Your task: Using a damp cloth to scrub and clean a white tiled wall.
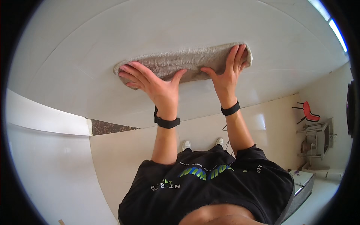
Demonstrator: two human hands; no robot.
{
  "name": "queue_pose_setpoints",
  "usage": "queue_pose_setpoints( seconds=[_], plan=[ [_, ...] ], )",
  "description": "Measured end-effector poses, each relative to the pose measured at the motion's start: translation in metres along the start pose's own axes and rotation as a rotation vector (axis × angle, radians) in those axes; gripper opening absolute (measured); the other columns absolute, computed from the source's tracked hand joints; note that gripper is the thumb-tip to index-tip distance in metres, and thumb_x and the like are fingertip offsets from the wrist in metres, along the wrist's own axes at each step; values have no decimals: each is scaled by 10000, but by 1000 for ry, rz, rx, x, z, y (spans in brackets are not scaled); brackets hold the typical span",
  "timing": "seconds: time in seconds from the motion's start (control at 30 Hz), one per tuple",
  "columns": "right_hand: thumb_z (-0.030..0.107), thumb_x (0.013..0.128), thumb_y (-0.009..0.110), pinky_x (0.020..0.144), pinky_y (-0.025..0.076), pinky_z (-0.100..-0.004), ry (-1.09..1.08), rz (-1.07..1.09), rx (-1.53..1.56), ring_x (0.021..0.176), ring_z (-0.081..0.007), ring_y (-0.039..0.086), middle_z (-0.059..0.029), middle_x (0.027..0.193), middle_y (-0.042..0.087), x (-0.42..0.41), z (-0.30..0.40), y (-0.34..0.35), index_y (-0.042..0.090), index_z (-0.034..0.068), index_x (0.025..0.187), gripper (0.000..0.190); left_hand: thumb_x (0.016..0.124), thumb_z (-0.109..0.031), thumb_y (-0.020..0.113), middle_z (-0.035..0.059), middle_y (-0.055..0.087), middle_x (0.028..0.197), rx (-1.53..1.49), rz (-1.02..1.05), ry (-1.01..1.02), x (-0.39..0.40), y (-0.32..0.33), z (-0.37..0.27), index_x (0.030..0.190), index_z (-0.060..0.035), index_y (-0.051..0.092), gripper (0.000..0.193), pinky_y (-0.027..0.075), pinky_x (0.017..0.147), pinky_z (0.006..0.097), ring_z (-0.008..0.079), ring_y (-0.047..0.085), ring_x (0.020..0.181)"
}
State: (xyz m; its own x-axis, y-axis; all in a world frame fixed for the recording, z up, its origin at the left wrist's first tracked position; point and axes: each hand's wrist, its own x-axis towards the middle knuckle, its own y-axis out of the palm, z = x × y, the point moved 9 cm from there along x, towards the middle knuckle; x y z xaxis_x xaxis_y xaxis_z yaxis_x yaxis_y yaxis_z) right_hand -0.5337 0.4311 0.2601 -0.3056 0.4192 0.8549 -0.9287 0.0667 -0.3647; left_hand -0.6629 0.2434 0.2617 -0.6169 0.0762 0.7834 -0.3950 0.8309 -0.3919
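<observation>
A long strip of grey-beige plush cloth (180, 62), apparently folded, lies flat against a large white tiled wall (180, 25) in front of me. My left hand (161, 87) presses on the cloth's left end, its fingers pointing left and its thumb spread towards the middle. At the right end my right hand (227, 80) holds the cloth to the wall, fingers pointing up and thumb turned inwards. Both palms face the wall. The cloth's underside is hidden, and a thin raised edge runs along its top.
Pale floor tiles (126, 152) lie below, with a dark stone strip (111, 128) at the left along the wall's foot. To the right are a red chair (308, 112), a metal sink stand (323, 137) and a box-like unit (302, 181). A thin cable (226, 146) runs near my feet.
</observation>
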Motion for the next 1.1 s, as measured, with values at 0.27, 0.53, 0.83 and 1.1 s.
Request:
queue_pose_setpoints(
  seconds=[0.27, 0.53, 0.83, 1.1],
  plan=[
    [492, 599, 877, 1128, 198, -606, 16, 40, 1, 1417, -412, 341, -248, 1558, 321, -69, -72, 16, 378, 22, 1492, 1126, 530, -599, 880, 326, -71, 1598, 53, 48, -21, -80, 51, 14, 1546, 49, -14, 1500, 53, 1107, 731, 557, -77, 1456],
    [525, 620, 848, 1132, 182, -608, -158, -86, -5, 1435, -425, 304, -217, 1579, 304, 54, -56, -54, 346, 36, 1514, 1136, 545, -653, 846, 326, -46, 1601, 40, -34, 70, 2, 23, -82, 1550, 47, -7, 1492, 36, 1117, 713, 527, -68, 1473],
    [539, 651, 834, 1131, 181, -603, 51, 81, -1, 1435, -440, 292, -249, 1579, 278, -61, -137, -14, 322, -2, 1513, 1139, 548, -653, 845, 321, -32, 1603, 72, 13, 82, -101, 82, -50, 1554, 36, 15, 1475, 23, 1129, 701, 518, -59, 1476],
    [547, 665, 810, 1124, 137, -670, -147, -133, -5, 1474, -452, 192, -224, 1610, 216, 87, -104, -96, 240, 31, 1552, 1173, 570, -679, 812, 355, 95, 1578, 89, -106, 261, 11, 39, -161, 1533, 89, 84, 1431, 56, 1109, 730, 547, 28, 1464]
  ],
)
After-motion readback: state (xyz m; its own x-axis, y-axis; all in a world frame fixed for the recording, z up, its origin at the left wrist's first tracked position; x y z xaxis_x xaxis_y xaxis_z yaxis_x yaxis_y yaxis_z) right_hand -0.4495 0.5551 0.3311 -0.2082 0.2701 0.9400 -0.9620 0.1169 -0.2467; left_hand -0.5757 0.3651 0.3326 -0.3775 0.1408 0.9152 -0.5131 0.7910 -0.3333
